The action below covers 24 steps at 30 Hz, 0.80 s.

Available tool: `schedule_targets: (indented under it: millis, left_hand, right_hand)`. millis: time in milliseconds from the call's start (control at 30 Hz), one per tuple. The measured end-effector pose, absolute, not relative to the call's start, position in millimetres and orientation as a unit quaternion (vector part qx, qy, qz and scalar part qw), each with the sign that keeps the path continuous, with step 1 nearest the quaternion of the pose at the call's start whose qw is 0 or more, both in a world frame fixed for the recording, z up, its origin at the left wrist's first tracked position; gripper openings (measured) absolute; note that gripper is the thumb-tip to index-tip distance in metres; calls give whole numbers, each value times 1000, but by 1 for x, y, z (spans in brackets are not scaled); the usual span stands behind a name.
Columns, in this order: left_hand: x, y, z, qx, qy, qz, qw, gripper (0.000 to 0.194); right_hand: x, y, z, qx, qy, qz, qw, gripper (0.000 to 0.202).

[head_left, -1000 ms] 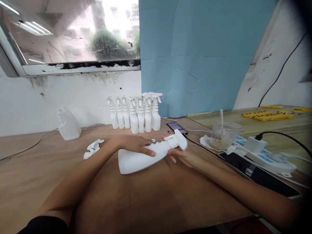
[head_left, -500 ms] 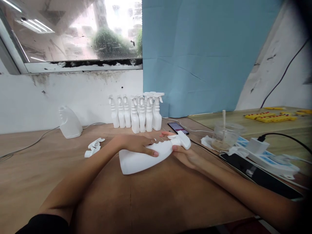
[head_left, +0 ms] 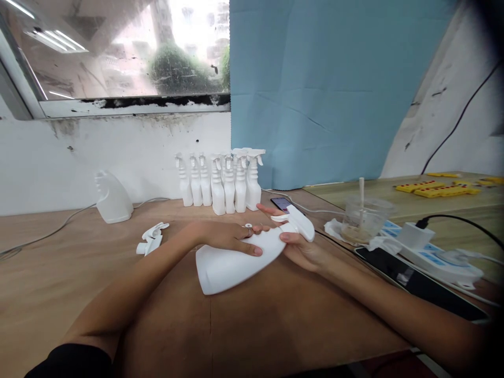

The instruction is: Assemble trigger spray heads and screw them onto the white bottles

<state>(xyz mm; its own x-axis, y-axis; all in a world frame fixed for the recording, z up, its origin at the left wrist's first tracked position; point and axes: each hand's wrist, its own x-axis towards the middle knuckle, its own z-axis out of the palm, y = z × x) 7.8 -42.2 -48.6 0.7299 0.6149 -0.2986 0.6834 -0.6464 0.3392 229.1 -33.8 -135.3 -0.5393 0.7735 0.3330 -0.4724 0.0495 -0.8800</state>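
Observation:
A white spray bottle (head_left: 232, 265) with its trigger head (head_left: 300, 223) on lies tilted between my hands, base toward the lower left. My left hand (head_left: 226, 236) is wrapped round the body from above, a ring on one finger. At the neck, just under the trigger head, my right hand (head_left: 301, 252) grips with its thumb in front; some of its fingers are hidden behind the bottle, and one sticks out beyond. Left of my left forearm lies a loose white trigger sprayer (head_left: 153, 239). Farther left stands a white bottle (head_left: 114, 198) without a head.
Several white spray bottles with heads (head_left: 218, 189) stand by the wall. A phone (head_left: 281, 203) lies behind my right hand. To the right are a plastic cup (head_left: 356, 226), a power strip (head_left: 441, 262), a black flat device (head_left: 417, 283) and yellow pieces (head_left: 437, 189). Cables cross the table.
The spray bottle has shifted slightly right, its base lower and its trigger head higher. Both hands have moved with it, still holding on.

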Motion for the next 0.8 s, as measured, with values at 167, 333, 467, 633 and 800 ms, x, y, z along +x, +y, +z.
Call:
schedule_targets:
  millis: [167,333,467,633,800]
  left_hand:
    - [7,-41,-50,900,348,-60,255,82]
    - [8,-41,-50,894,356,-66,262,81]
    - [10,-43,-47,897,356,-69,253,83]
    - [11,-48,-44,897,360,-73,248,84]
    - [9,-44,-48,891,362,-79,263,87]
  right_hand:
    - [230,-32,-137,-121,-541,687,470,45]
    - [232,-29,-141,-119,-543,695,456,46]
    - [231,-28,-140,-115,-537,705,449,53]
    - [234,-29,-139,-110,-549,691,457,41]
    - [233,-35,-129,-140,-585,660,449,56]
